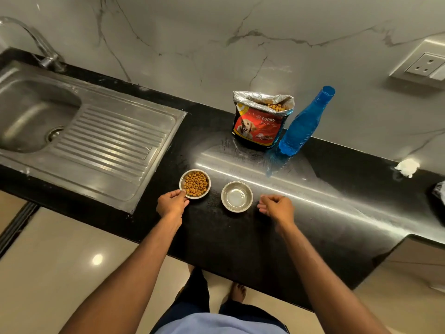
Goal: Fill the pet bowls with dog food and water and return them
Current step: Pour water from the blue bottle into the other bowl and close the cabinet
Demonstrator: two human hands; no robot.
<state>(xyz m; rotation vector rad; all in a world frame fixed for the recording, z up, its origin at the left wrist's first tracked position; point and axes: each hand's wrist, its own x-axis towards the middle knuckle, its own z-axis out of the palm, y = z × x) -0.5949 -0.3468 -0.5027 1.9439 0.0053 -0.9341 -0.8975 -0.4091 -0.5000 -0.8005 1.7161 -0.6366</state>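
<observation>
Two small steel bowls stand side by side on the black counter. The left bowl is full of brown kibble; my left hand pinches its near rim. The right bowl holds clear water. Just right of it, my right hand hovers with fingers curled loosely, touching nothing. Behind the bowls, an open red and black dog food bag stands against the wall, kibble showing at its top. A blue plastic water bottle, uncapped, stands right beside the bag.
A steel sink with ribbed drainboard and tap fills the counter's left. A crumpled white tissue lies far right. A wall socket sits on the marble backsplash. Tiled floor lies below the counter edge.
</observation>
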